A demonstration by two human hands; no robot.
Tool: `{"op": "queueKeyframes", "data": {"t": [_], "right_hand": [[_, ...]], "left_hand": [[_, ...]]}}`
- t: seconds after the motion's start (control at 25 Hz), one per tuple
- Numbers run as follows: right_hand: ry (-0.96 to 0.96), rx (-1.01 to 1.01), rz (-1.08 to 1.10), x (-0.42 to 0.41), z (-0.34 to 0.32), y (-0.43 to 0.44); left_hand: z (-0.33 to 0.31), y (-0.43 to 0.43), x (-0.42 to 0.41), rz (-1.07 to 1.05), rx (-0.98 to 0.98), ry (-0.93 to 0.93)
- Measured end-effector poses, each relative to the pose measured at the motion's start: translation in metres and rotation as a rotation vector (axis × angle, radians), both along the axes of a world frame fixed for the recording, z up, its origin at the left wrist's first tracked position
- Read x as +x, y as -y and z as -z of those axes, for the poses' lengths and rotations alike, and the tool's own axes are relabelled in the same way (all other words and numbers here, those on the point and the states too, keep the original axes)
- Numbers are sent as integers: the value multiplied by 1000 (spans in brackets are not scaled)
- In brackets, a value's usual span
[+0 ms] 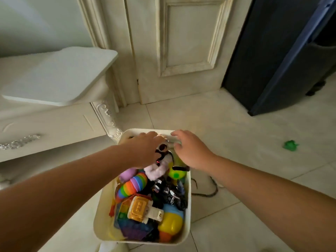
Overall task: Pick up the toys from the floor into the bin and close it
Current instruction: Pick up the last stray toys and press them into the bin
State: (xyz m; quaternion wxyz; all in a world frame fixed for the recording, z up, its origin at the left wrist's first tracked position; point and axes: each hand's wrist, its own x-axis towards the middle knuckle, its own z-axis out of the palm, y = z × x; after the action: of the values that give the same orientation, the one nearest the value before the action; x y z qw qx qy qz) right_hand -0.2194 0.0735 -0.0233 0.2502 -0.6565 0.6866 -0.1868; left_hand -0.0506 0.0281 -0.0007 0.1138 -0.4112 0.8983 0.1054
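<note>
Bin (pixel 188 206) stands on the floor, heaped. Left hand (pixel 143 151) covers plush toy (pixel 156 171); its grip cannot be told. Right hand (pixel 190 150): grip wide, empty. Risk: protruding plush may block closure, and green toy (pixel 290 145) is left out.

Bare left hand (pixel 143 149) and right hand (pixel 191 150), bare forearms (pixel 76 179).

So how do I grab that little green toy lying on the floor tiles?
Come straight down from above and pinch the small green lumpy toy across its two sides. It lies low and alone on the pale floor tiles, with bare floor all round it, so nothing should block your fingers. Your right hand is the nearer one.
</note>
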Motion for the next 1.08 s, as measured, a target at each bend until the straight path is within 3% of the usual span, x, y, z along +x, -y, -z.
{"op": "queueKeyframes", "data": {"t": [0.16, 0.28, 0.48, 0.68, 0.8, 0.92, 1.08], "right_hand": [[46, -12, 259, -93, -14, -16], [113, 59, 446, -171, 4, -32], [149, 266, 651, -296, 77, -56], [117, 337, 906, -405, 167, -58], [150, 365, 952, -442, 209, -51], [8, 337, 927, -471, 232, -32], [-354, 264, 904, -512, 249, -2]], "left_hand": [[-15, -20, -91, 159, 32, -125], [18, -35, -163, 177, 153, -163], [102, -35, -271, 152, 396, -142], [185, 5, -372, 139, 373, -88], [226, 16, -405, 157, 392, 10], [256, 29, -423, 219, 351, 131], [289, 31, -437, 212, 290, 206]]}}
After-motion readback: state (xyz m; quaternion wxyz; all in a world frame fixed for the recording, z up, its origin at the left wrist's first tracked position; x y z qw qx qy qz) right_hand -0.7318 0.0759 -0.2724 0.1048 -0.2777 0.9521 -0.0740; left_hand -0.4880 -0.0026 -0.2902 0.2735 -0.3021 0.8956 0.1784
